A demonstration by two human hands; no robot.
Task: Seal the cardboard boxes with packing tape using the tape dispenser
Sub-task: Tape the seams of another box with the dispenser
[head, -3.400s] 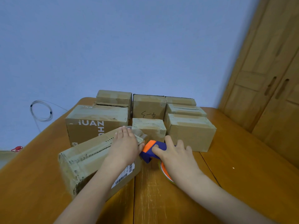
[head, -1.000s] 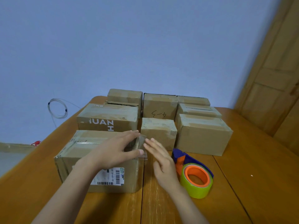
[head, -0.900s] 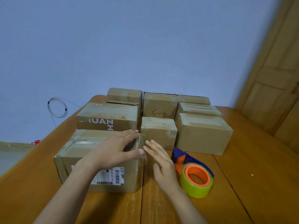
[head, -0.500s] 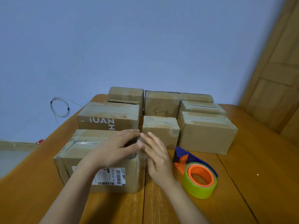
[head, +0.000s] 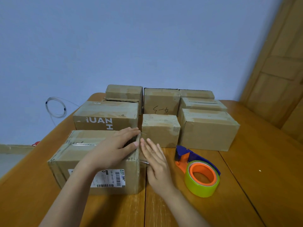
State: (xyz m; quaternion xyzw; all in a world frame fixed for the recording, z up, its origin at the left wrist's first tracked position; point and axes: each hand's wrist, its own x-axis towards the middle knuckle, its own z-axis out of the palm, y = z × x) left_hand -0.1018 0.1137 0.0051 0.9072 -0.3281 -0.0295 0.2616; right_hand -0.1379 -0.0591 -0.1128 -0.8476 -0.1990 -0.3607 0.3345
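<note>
Pressing clear tape end onto the brown labelled cardboard box (head: 98, 154), right end face: right hand (head: 155, 163) flat, fingers straight, nearer. Left hand (head: 113, 149) splayed on top, steadying. Orange-blue tape dispenser with green roll (head: 199, 174) lies right of box, untouched.
</note>
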